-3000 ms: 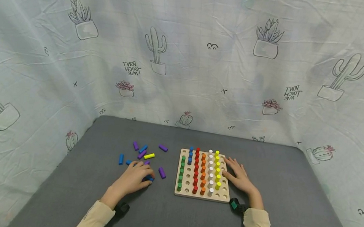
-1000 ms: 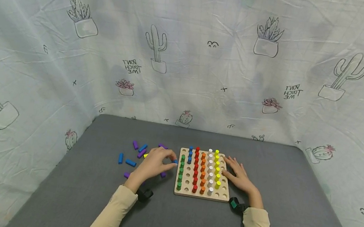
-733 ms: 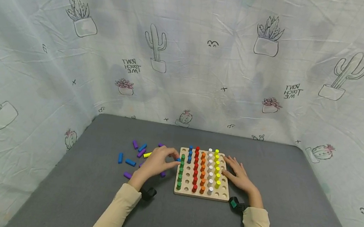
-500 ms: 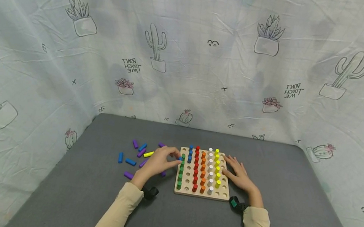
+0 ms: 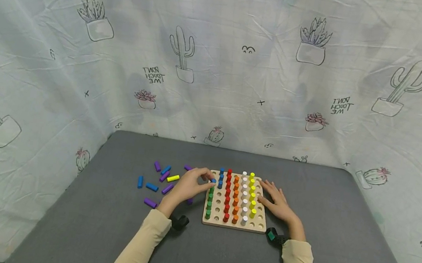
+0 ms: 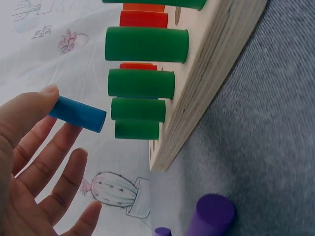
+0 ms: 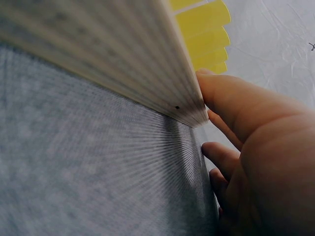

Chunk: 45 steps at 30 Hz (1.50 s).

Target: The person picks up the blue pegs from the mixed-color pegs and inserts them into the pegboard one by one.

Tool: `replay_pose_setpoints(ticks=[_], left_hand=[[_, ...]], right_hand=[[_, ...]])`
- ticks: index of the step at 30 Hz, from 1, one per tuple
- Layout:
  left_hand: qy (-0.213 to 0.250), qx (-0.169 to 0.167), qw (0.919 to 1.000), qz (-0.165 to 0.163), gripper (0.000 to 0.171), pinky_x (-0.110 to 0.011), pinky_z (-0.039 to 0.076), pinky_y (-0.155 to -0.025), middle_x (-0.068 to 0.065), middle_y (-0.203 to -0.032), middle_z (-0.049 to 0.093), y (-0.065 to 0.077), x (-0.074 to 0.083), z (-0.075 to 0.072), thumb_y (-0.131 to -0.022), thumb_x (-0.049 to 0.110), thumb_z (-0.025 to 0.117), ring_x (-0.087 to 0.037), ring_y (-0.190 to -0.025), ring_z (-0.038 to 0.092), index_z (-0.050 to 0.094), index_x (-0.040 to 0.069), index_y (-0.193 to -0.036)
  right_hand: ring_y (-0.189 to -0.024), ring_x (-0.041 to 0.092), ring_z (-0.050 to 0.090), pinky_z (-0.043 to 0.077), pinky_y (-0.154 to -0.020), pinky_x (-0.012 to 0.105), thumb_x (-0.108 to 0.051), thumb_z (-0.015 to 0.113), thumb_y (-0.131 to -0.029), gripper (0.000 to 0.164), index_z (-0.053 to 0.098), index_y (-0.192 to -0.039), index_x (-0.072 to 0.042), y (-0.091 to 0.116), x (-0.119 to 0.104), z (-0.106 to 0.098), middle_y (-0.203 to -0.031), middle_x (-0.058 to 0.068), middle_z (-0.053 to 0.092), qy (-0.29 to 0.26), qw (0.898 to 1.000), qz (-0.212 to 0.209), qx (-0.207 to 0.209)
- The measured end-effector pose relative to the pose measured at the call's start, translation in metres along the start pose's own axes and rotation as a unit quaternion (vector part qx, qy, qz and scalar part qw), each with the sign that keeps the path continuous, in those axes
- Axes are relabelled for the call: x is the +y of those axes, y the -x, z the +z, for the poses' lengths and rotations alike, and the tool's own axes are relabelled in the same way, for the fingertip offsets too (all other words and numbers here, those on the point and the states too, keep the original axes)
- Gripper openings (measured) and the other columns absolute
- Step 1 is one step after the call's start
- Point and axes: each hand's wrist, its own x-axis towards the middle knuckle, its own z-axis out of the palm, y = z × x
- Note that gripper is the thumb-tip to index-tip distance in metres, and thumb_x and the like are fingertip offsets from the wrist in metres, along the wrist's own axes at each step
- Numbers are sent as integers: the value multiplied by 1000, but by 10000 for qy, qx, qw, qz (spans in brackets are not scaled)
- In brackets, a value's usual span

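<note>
Thumb and fingers of my left hand (image 5: 189, 185) pinch a blue peg (image 6: 78, 114) over the left side of the wooden pegboard (image 5: 218, 225). In the left wrist view this peg is tilted in the air beside the green pegs (image 6: 146, 44), which stick up from the board's left column. Further columns hold blue, red, orange, white and yellow pegs (image 5: 253, 204). My right hand (image 5: 279, 206) lies at the board's right edge with its fingers spread; in the right wrist view, the thumb touches the board's side.
Loose pegs lie on the grey table (image 5: 101, 232) left of the board: purple ones (image 5: 150, 203), blue ones (image 5: 152, 187) and one yellow peg (image 5: 173, 178). A patterned cloth (image 5: 219, 70) hangs around the table.
My left hand has picked a blue peg from the loose pile and carried it right, over the board's left column. The right hand has stayed at the board's edge.
</note>
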Motion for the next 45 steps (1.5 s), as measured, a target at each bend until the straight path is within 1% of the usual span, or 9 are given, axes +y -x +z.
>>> replay_pose_setpoints(ticks=[4, 6, 12, 16, 22, 31, 35, 40, 45], left_hand=[[26, 42, 10000, -15, 18, -31, 46, -72, 8, -96, 63, -2, 0, 3, -86, 36, 65, -19, -92, 58, 64, 23, -99], [56, 80, 10000, 4, 18, -31, 45, -71, 7, -96, 63, -3, -1, 5, -86, 37, 65, -20, -92, 58, 64, 23, -98], [311, 73, 9994, 138, 24, -35, 44, -76, 4, -99, 63, -4, 0, 10, -86, 33, 66, -24, -93, 57, 64, 15, -102], [377, 14, 9992, 113, 27, -36, 44, -77, 3, -99, 62, -5, -1, 14, -86, 32, 66, -26, -94, 56, 65, 13, -104], [366, 13, 9993, 95, 29, -34, 43, -77, 5, -97, 62, -5, -5, 19, -86, 36, 65, -23, -92, 55, 65, 14, -105], [273, -18, 9988, 398, 23, -27, 42, -71, 6, -94, 64, -6, -9, 25, -87, 32, 64, -20, -88, 56, 66, 15, -102], [233, -55, 9991, 343, 21, -26, 42, -70, 7, -94, 64, -6, -9, 27, -87, 32, 65, -19, -88, 56, 66, 16, -101], [220, -101, 9995, 185, 22, -29, 42, -75, 7, -94, 65, -5, -9, 30, -86, 32, 66, -18, -90, 57, 67, 16, -102], [227, -98, 9994, 227, 21, -31, 45, -77, 7, -94, 65, -3, -11, 32, -87, 31, 65, -16, -89, 59, 66, 16, -102]], right_hand=[[-139, 43, 5, -5, -109, 60, -30, 52, -94, 60, 30, -145, -8, 1, 0, 1, -151, 23, 19, -26, 10000, -12, 11], [-139, 43, 5, -5, -109, 60, -30, 52, -94, 60, 29, -145, -9, 1, 1, 1, -151, 23, 19, -25, 10000, -22, 22], [-138, 46, 6, -4, -107, 63, -28, 52, -95, 59, 30, -145, -6, 2, 3, 2, -149, 26, 19, -5, 9998, -178, 73], [-138, 46, 6, -4, -107, 62, -27, 52, -95, 58, 30, -144, -5, 2, 2, 2, -149, 26, 19, -29, 9998, -207, 73], [-139, 44, 5, -5, -108, 61, -27, 52, -95, 58, 30, -145, -8, 1, 0, 1, -150, 24, 19, -30, 9999, -140, 29], [-139, 45, 4, -5, -107, 62, -27, 52, -95, 59, 30, -145, -7, 1, -1, 2, -150, 24, 18, -72, 9999, -96, 10], [-139, 44, 4, -5, -108, 62, -28, 52, -95, 59, 30, -145, -7, 2, 0, 2, -150, 24, 18, -76, 10000, -63, 9], [-139, 45, 4, -5, -108, 62, -28, 52, -95, 58, 30, -145, -7, 2, 0, 2, -150, 24, 18, -68, 10000, -67, 8], [-139, 45, 4, -6, -107, 62, -27, 52, -95, 58, 30, -145, -8, 1, 0, 2, -150, 25, 18, -74, 9999, -122, 23]])
